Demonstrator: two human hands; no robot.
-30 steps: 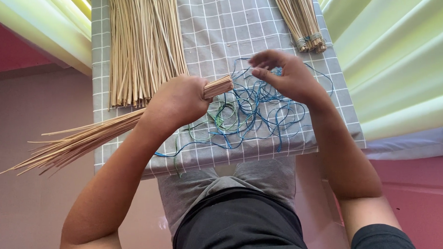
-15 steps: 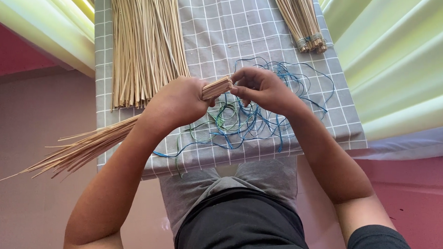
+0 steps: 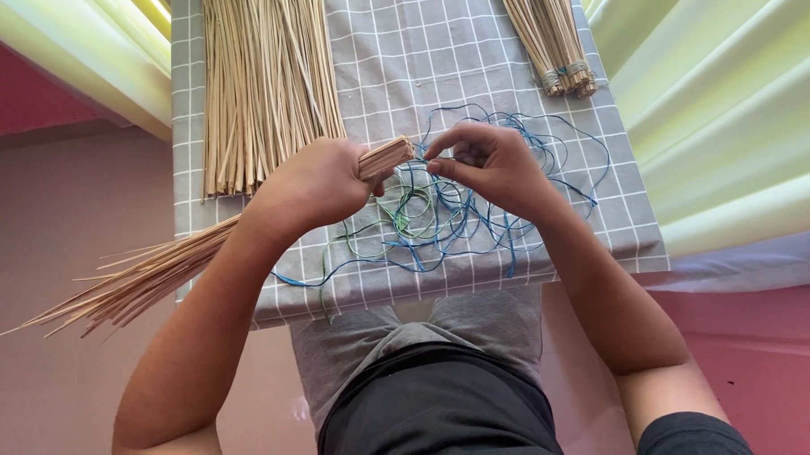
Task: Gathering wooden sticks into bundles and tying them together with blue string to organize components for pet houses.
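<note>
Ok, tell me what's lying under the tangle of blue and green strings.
The strings lie on a grey checked cloth. The right hand covers part of the tangle, so anything beneath it can't be seen.

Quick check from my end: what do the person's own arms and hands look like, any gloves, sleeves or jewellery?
Both hands are bare: left hand and right hand show no gloves, rings or watch. The forearms are uncovered to past the elbows. Only a dark short sleeve shows on the right upper arm.
</note>
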